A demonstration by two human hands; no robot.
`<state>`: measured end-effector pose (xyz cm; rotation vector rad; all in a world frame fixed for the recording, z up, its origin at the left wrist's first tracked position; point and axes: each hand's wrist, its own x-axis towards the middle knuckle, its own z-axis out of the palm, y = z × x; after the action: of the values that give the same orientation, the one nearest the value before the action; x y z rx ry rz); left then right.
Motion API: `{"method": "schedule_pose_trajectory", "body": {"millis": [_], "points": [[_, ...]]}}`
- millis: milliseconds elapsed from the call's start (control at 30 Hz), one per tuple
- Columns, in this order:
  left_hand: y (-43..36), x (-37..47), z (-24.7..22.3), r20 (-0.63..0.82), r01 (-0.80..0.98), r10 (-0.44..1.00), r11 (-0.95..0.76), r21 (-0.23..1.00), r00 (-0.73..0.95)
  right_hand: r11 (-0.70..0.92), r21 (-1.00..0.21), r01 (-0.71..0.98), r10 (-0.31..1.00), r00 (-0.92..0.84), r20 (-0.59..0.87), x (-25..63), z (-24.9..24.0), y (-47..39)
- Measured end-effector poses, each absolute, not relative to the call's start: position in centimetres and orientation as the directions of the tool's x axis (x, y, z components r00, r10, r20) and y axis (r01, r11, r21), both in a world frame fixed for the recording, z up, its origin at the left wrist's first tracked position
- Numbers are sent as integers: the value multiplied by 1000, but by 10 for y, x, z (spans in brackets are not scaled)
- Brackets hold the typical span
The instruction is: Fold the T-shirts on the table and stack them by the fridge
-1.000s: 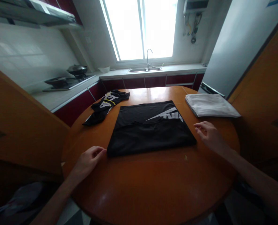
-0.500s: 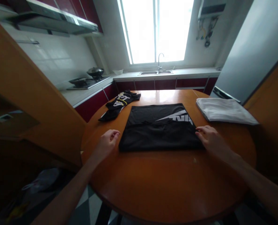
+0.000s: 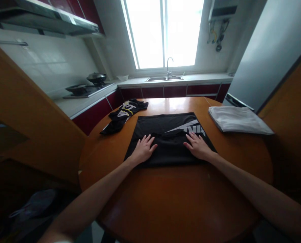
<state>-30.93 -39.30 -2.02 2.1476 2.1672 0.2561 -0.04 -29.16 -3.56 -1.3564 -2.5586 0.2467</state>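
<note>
A black T-shirt with a large white print lies folded into a rough rectangle on the wooden table, its near part turned up over the far part. My left hand rests flat on the left half of the turned-up layer, fingers spread. On the right half lies my right hand, also flat with its fingers apart, just below the white letters. Neither hand grips the cloth. Parts of the fold's edge are hidden under the fingers.
Around the shirt spreads the round wooden table. A crumpled black garment with white and yellow print lies at its far left. Folded white cloth sits at the far right. Beyond are a sink and a stove.
Both hands have moved inward from the shirt's two sides onto its folded layer, and their fingers have spread out flat. The view has shifted slightly to the right.
</note>
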Motion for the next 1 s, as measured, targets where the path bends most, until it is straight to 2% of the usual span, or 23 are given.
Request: {"method": "schedule_pose_trajectory", "body": {"millis": [300,400,567,767,900,1000], "points": [[-389,-306,-17,41,981,998,38,189,-46,533,-247,809,842,-536,60,1,-32,-283],[-394,-302,-9,69,976,996,31,214,-47,535,-247,808,844,-522,122,1,-28,-285],[-405,-288,-3,179,975,983,-73,211,35,595,-240,767,799,-533,277,-7,-22,-300],[-410,-277,-15,49,981,995,-98,168,91,617,-238,750,786,-602,143,-15,-30,-314],[-410,-278,-18,100,981,991,-100,164,84,623,-232,748,782,-583,221,-11,-30,-312],[-411,-279,-18,77,983,993,-103,155,92,599,-223,769,800,-567,194,-8,-31,-308]]}}
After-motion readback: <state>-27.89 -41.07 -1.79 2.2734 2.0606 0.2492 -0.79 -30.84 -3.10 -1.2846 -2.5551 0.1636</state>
